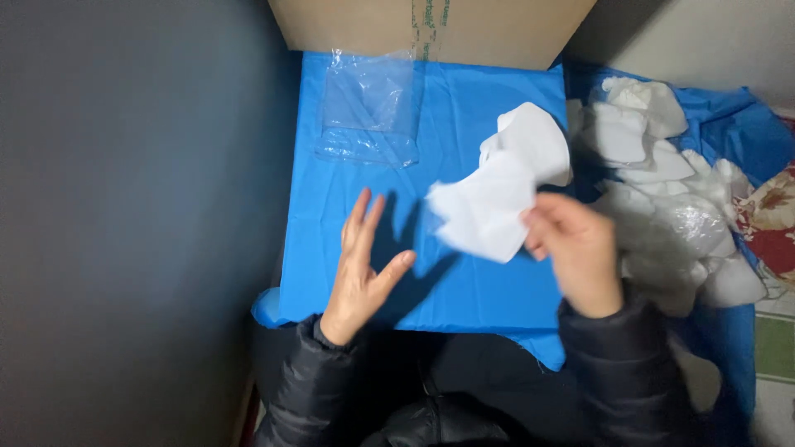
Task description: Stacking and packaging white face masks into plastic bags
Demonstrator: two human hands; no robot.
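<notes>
**Inspector:** Starting nearest the camera, what are the hands doing?

**Observer:** The left hand (362, 266) is hovering flat over the blue cloth (464, 285) covering the desk, its fingers (358, 217) spread apart and gripping nothing. Whether the palm is touching the cloth, I cannot tell. Both wrists are showing dark padded sleeves (310, 381).

**Inspector:** And the right?

**Observer:** The right hand (578, 248) is pinching the near edge of a white fabric piece (497, 194), fingers clamped on it. The piece is hanging crumpled above the middle of the blue cloth, slightly blurred.

**Inspector:** What is lying beside it?

**Observer:** A pile of similar white pieces (662, 182) is sitting to the right, just beside the held one, with some clear film among them.

**Inspector:** Farther back?

**Observer:** A clear plastic bag (368, 108) is lying flat at the far left of the cloth, well apart from both hands. Behind it a cardboard box (356, 23) is standing against the cloth's far edge
</notes>
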